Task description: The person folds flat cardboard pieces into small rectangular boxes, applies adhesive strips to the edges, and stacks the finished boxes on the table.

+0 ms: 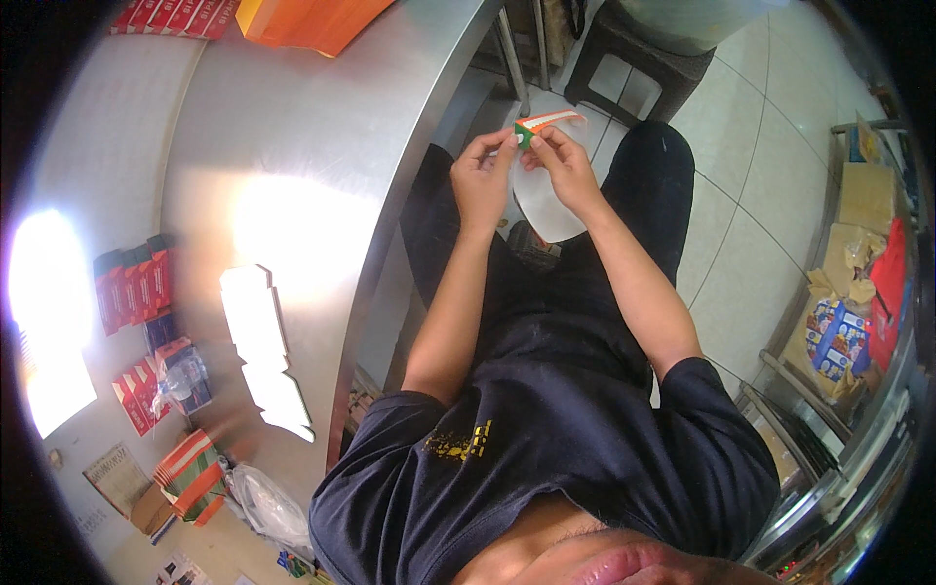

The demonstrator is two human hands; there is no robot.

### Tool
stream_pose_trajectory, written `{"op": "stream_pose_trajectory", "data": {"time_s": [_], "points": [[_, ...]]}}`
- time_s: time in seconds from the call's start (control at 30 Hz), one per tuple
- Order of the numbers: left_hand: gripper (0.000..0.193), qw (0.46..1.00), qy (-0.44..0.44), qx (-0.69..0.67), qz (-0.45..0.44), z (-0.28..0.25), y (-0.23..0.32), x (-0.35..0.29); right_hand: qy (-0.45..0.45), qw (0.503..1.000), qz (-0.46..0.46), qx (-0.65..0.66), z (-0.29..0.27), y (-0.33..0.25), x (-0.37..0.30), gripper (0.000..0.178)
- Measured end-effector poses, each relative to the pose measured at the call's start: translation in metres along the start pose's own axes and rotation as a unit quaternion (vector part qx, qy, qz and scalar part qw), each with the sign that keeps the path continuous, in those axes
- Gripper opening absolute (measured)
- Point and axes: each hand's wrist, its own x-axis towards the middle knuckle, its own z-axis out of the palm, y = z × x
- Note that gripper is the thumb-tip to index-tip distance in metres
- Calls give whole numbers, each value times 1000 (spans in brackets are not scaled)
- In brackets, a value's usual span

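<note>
Head: carton between both hands

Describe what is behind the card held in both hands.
Beyond the card, floor tiles and black trousers show; part of an unclear dark object peeks out below. The card, left hand and right hand cover whatever lies directly behind them.

Your 2 hands, left hand and right hand, cover part of the carton's green end, so you can't see how it folds there. Behind it, a dark item is too hidden to tell. Glare washes out the white stack. The top edge cuts off 3 things: the orange packet, red boxes and tub, which hides some of the stool.
</note>
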Motion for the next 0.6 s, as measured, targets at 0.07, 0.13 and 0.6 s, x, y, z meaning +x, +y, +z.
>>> {"op": "stream_pose_trajectory", "data": {"time_s": [0.07, 0.13, 0.6], "points": [[19, 1000, -16, 20, -8, -3, 0, 1, 19, 1000, 0, 7, 1, -1, -1, 18], [19, 999, -18, -21, -15, -1, 2, 0, 35, 999, -5, 15, 3, -2, -1, 17], [28, 980, 5, 171, 104, 2, 3, -1, 59, 998, -11, 30, 8, 9, -3, 17]]}}
